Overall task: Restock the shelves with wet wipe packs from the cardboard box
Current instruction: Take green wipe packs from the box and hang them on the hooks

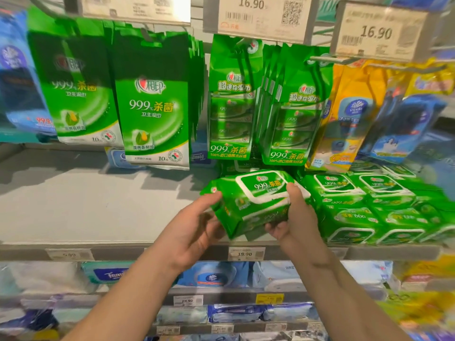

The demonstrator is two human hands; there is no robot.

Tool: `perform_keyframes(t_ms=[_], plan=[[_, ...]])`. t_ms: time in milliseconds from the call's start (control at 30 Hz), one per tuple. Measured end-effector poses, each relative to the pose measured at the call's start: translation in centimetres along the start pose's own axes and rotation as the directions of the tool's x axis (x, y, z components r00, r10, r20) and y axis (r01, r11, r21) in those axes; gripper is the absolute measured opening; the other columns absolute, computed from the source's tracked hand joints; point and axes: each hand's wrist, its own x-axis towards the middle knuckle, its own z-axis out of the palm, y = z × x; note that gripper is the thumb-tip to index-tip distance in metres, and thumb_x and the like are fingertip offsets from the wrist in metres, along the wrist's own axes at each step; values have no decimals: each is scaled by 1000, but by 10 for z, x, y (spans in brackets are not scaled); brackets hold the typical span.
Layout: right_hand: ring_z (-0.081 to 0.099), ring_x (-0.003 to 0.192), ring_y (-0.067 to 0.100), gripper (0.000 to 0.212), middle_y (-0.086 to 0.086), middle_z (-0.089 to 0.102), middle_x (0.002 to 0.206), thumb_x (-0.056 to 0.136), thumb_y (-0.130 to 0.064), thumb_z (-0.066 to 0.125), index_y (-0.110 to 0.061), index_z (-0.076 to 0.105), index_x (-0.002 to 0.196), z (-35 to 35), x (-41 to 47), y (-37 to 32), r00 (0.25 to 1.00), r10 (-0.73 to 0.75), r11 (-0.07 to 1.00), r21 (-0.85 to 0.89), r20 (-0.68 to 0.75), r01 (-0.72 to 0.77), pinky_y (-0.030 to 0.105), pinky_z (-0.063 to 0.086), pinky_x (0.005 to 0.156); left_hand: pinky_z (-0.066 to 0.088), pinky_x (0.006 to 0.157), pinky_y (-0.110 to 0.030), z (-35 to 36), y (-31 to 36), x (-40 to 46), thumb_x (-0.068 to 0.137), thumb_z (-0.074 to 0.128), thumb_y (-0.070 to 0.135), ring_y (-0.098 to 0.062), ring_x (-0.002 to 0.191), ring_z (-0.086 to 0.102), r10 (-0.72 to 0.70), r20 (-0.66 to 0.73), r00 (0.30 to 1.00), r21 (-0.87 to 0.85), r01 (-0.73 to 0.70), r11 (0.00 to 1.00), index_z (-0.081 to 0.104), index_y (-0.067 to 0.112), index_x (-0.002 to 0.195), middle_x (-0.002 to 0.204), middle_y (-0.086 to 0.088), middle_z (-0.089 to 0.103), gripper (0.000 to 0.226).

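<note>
We have 1 green wet wipe pack (256,200) tilted above the shelf (98,212), just left of the stacked packs (364,207). Right hand (295,217) clamps its right end; left hand (197,230) cups underneath, fingers relaxed. It looks soft, slick-wrapped, so we'd grip the ends.

Grey store shelf (73,207) under hanging price tags (258,18), brightly lit.
</note>
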Motion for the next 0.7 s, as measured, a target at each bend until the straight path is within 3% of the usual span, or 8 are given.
perform_keyframes(t_ms=[67,133,333,400,433,533,600,700], plan=[[72,69,33,75,20,70,115,82,-53,78,-15,47,139,7,5,-1,998,-24,998,50,-53,26,40,56,55,61,81,-38,9,-1,9,83,76,24,-21,85,73,51,-29,998,148,-46,988,69,16,111,102,-6,78,30],[72,84,38,82,17,64,121,87,-47,77,-18,31,149,15,7,-2,995,-52,996,72,-89,58,40,57,56,61,80,-35,12,-1,19,89,75,15,-16,91,75,80,-29,996,254,-70,965,66,19,118,104,-2,80,30],[69,99,40,97,12,52,139,86,-49,77,-33,14,158,34,18,-6,989,-38,989,139,-145,59,39,60,60,59,82,-30,9,5,52,79,81,-5,-15,99,74,172,21,985,326,-169,930,62,20,131,114,4,77,60],[68,98,40,100,12,44,150,87,-49,77,-34,11,160,39,24,-8,988,-34,991,125,-150,53,39,61,60,60,89,-32,6,6,68,67,92,6,-17,102,75,219,-13,976,396,-196,897,63,22,132,116,7,76,73],[66,94,38,98,11,40,154,88,-47,76,-34,11,160,41,28,-10,990,-29,993,111,-141,45,40,62,62,59,95,-36,5,5,75,57,99,21,-19,104,74,242,-45,969,449,-197,872,62,26,134,118,9,75,86],[63,99,40,99,13,38,151,85,-31,81,-30,14,158,41,42,-12,998,-41,992,115,-47,46,45,64,72,53,106,-41,-3,1,100,36,96,56,-20,115,68,271,-156,950,572,-136,809,49,34,148,133,7,68,124],[63,113,43,106,17,45,142,80,-20,84,-26,11,157,41,49,-10,997,-74,988,134,25,70,50,63,81,46,113,-42,-1,2,109,48,92,54,-22,125,61,265,-179,947,553,-126,824,37,28,157,146,4,58,125],[67,111,41,85,20,59,127,90,-4,73,-16,19,155,40,63,-3,991,-113,980,169,65,101,51,61,87,40,117,-47,-1,8,130,63,89,44,-28,130,58,228,-170,959,470,-125,874,41,14,153,146,-8,58,106]])
